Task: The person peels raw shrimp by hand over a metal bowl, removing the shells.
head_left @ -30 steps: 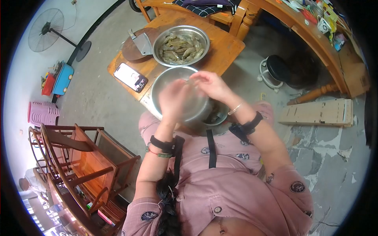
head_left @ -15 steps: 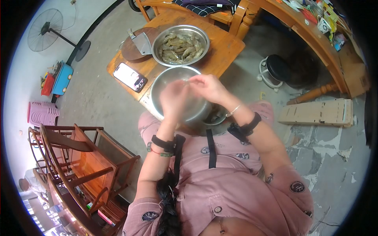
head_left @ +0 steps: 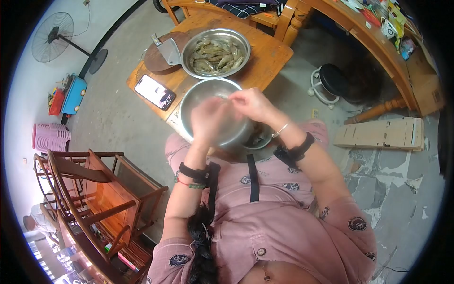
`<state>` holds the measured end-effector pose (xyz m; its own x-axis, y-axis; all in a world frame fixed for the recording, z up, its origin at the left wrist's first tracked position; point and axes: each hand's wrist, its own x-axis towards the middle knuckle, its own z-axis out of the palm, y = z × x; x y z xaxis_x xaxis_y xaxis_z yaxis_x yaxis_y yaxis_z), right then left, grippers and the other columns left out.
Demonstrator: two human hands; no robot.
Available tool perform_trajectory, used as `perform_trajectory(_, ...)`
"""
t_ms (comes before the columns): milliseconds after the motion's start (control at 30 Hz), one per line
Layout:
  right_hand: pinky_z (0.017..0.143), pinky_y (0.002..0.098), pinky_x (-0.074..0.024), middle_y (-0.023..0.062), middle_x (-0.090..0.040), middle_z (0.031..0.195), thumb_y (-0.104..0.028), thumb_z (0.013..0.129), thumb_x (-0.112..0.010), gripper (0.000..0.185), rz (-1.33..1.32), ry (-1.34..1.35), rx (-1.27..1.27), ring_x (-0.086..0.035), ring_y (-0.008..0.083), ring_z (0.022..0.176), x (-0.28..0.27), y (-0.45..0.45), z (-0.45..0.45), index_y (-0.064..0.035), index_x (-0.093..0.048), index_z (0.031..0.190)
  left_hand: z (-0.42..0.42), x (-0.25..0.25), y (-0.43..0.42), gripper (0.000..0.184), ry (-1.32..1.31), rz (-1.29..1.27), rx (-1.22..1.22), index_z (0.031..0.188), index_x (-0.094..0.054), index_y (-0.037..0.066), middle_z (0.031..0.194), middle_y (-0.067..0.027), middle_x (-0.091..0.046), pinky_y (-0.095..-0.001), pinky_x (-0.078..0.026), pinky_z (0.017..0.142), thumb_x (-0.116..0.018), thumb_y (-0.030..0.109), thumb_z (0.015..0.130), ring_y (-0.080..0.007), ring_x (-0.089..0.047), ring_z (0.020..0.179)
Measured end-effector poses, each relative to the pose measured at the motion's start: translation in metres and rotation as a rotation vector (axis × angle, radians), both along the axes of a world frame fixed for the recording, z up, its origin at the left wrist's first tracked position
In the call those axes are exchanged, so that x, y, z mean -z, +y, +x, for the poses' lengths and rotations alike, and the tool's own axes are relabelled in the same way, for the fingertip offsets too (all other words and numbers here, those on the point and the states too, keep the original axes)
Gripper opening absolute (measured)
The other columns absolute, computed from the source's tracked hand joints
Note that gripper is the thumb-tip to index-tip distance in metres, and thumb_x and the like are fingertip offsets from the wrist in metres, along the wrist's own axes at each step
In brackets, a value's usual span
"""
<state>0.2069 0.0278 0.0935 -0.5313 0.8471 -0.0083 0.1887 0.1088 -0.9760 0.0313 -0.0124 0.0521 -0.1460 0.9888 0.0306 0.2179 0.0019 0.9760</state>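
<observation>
Over a steel basin (head_left: 189, 104) my left hand (head_left: 208, 118) and my right hand (head_left: 250, 104) meet at the fingertips. Motion smears my left hand, so its fingers and anything in them are hidden. The fingers of my right hand are pinched together; what they hold is too small to make out. Behind the basin, a steel bowl (head_left: 215, 53) holds many grey-green shrimp. A cleaver (head_left: 169, 51) lies on a round wooden board (head_left: 158, 61) left of the bowl. Beside the basin lies a lit phone (head_left: 155, 92). Under my right wrist, a smaller bowl (head_left: 259, 136) is partly hidden.
The bowls stand on and around a wooden table (head_left: 272, 57). A black stool (head_left: 333, 80) and a long cardboard box (head_left: 380, 134) are at the right. Wooden chairs (head_left: 106, 199), a fan (head_left: 53, 37) and pink stools (head_left: 51, 137) are at the left. A person (head_left: 40, 218) appears far lower left.
Both hands stay over the basin with fingertips close together, my right hand a little further left than a second ago. The view has shifted slightly.
</observation>
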Motion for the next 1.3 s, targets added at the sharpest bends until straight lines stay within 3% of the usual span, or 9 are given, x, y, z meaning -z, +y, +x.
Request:
perform_trajectory(33,0.056,0.0261,-0.0542,0.0056,-0.063,0.07,-0.001,0.088,-0.055,0.02,0.002,0.0,-0.001,-0.065,0.0123,0.061,0.001,0.001,0.001,0.0092,-0.064,0.103,0.001,-0.002,0.0,0.022,-0.035,0.025,0.029,0.104,-0.062,-0.008,0.085,-0.0071,-0.068,-0.0223,-0.051,0.064,-0.069,0.002,0.086,-0.0122,-0.064,0.069)
perform_trajectory(167,0.058,0.0271,-0.0548,0.007,-0.064,0.071,0.001,0.088,-0.056,0.021,-0.101,0.106,-0.003,-0.066,0.0143,0.062,0.0,0.001,-0.001,0.0111,-0.061,0.106,-0.002,0.006,0.003,0.022,-0.098,0.022,-0.025,0.104,-0.063,-0.008,0.084,-0.0066,-0.068,-0.0214,-0.051,0.064,-0.069,0.002,0.086,-0.0112,-0.064,0.07)
perform_trajectory(333,0.059,0.0274,-0.0556,0.0104,-0.066,0.075,0.001,0.088,-0.057,0.024,-0.178,0.13,0.03,-0.066,0.0159,0.063,0.003,0.004,0.0,0.0124,-0.059,0.109,0.008,-0.01,-0.004,0.022,0.074,0.118,-0.012,0.104,-0.064,-0.006,0.084,-0.0039,-0.067,-0.019,-0.048,0.064,-0.069,0.001,0.085,-0.0066,-0.062,0.073)
perform_trajectory(600,0.061,0.0277,-0.0571,0.016,-0.068,0.08,0.003,0.085,-0.059,0.021,-0.261,0.227,0.058,-0.068,0.0175,0.064,0.005,0.003,0.003,0.0113,-0.063,0.105,0.012,-0.006,-0.01,0.02,0.192,0.259,-0.018,0.102,-0.067,-0.007,0.087,-0.004,-0.068,-0.0197,-0.05,0.068,-0.069,-0.002,0.083,-0.0071,-0.063,0.077)
perform_trajectory(767,0.06,0.0274,-0.0568,0.0141,-0.067,0.078,0.003,0.085,-0.058,0.017,-0.227,0.203,0.051,-0.068,0.0177,0.064,-0.002,0.003,0.004,0.0109,-0.063,0.099,0.013,-0.008,-0.011,0.019,0.188,0.31,0.0,0.102,-0.067,-0.006,0.088,-0.0045,-0.068,-0.0199,-0.051,0.067,-0.069,-0.003,0.083,-0.0074,-0.063,0.077)
perform_trajectory(867,0.059,0.0272,-0.0567,0.0125,-0.066,0.077,0.003,0.086,-0.058,0.015,-0.213,0.212,0.044,-0.068,0.0178,0.065,-0.001,0.004,0.007,0.0105,-0.062,0.098,0.01,-0.012,-0.011,0.02,0.175,0.223,0.019,0.104,-0.067,-0.005,0.088,-0.0048,-0.068,-0.0211,-0.051,0.069,-0.069,-0.002,0.084,-0.0082,-0.063,0.076)
perform_trajectory(933,0.059,0.0272,-0.0566,0.0119,-0.066,0.077,0.002,0.087,-0.058,0.014,-0.217,0.215,0.041,-0.068,0.0179,0.065,0.002,0.006,0.009,0.0102,-0.062,0.098,0.003,-0.01,-0.008,0.019,-0.064,0.083,0.111,0.105,-0.065,-0.004,0.092,-0.0038,-0.067,-0.0217,-0.05,0.073,-0.066,-0.001,0.086,-0.0082,-0.062,0.079)
perform_trajectory(1033,0.059,0.0275,-0.0572,0.0119,-0.066,0.078,-0.001,0.088,-0.058,0.016,-0.341,0.217,-0.026,-0.068,0.0182,0.066,0.004,0.011,0.015,0.0097,-0.06,0.1,0.0,0.005,-0.004,0.018,-0.105,0.05,0.108,0.105,-0.059,-0.002,0.094,-0.0019,-0.062,-0.0225,-0.048,0.079,-0.062,-0.004,0.087,-0.0085,-0.059,0.086)
perform_trajectory(1300,0.062,0.0274,-0.0579,0.0136,-0.066,0.082,-0.006,0.093,-0.056,0.018,-0.385,0.183,-0.133,-0.068,0.0189,0.068,0.01,0.011,0.015,0.0082,-0.058,0.104,0.002,0.01,0.0,0.019,0.059,0.086,0.146,0.102,-0.053,0.001,0.096,-0.0014,-0.055,-0.0233,-0.046,0.08,-0.059,-0.008,0.086,-0.0096,-0.055,0.088)
